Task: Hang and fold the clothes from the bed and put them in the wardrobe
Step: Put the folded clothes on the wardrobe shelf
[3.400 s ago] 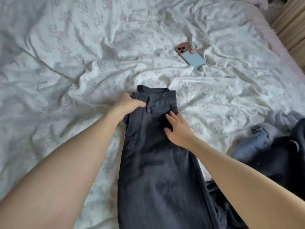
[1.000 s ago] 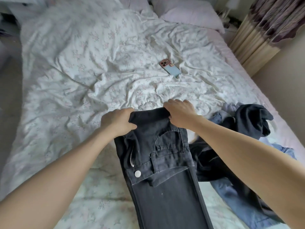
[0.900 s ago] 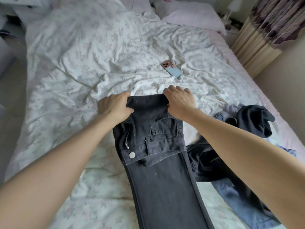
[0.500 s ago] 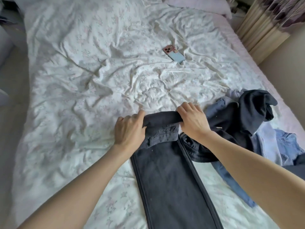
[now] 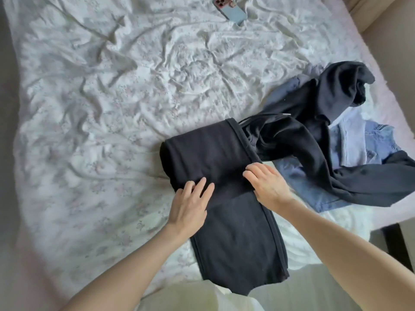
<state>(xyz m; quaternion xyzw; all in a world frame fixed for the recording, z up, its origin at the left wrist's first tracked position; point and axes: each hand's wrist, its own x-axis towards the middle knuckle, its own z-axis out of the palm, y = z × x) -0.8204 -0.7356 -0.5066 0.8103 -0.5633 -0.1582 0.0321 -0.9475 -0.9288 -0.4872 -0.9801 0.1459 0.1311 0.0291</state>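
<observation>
Folded over since half a second ago, the black denim trousers (image 5: 224,187) now lie doubled at the frame's centre on the bed with the crumpled white floral sheet (image 5: 101,108). Left hand (image 5: 190,205) and right hand (image 5: 267,185) press flat on the fold, grip open, fingers straight. At right lies a heap of dark and blue clothes (image 5: 332,140); at top, a blue phone (image 5: 231,11).

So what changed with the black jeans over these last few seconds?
The black denim jeans had their waist end folded down over the legs. Left hand and right hand released their grip and now press flat. The blue phone and clothes pile stayed.
</observation>
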